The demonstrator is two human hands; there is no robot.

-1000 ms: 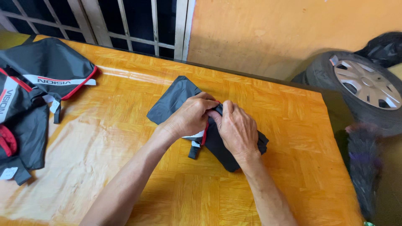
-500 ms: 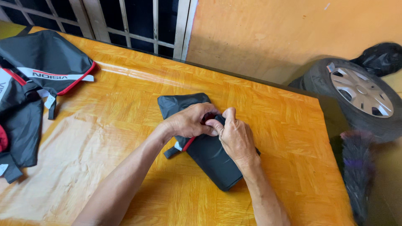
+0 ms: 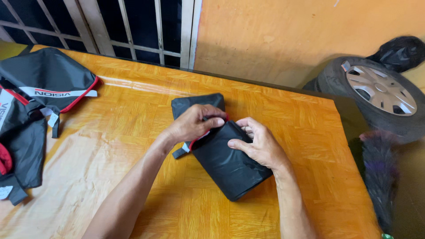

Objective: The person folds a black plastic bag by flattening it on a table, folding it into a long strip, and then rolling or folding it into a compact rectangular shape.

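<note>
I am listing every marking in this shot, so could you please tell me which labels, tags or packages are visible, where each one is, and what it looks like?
Printed band: on the black cover at far left of the table, a white strip with dark lettering, red-edged.
Small tag: hanging below that band, pale grey rectangle.
White tag: on the black folded pouch, under the left hand, mostly hidden.

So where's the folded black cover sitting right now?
In the head view the folded black cover lies near the middle of the orange table, under both hands: left hand on its red-trimmed upper edge, right hand on its right side.
</note>
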